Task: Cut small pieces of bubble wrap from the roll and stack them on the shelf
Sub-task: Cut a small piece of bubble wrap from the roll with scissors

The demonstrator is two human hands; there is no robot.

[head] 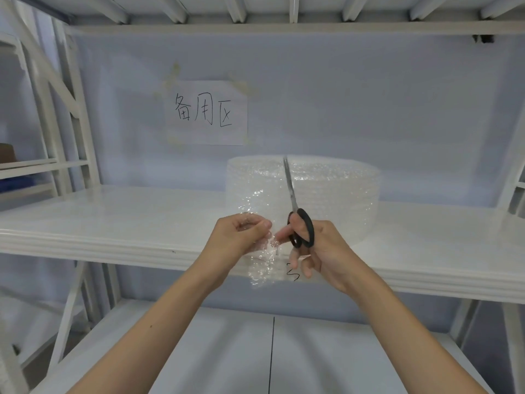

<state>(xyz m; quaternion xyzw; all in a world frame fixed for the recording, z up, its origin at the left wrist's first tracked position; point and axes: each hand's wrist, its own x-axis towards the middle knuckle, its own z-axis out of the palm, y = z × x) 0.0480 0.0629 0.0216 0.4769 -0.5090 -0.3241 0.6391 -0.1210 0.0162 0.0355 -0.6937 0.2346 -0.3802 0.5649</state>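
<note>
My left hand (241, 231) pinches the loose bubble wrap (262, 223) taut off the roll (335, 194), so my right hand (318, 248), gripping the scissors (298, 220), cuts cleanly.

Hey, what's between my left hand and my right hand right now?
In the head view, the loose bubble wrap sheet hangs between the left hand, which pinches it, and the right hand, which holds the scissors.
</note>
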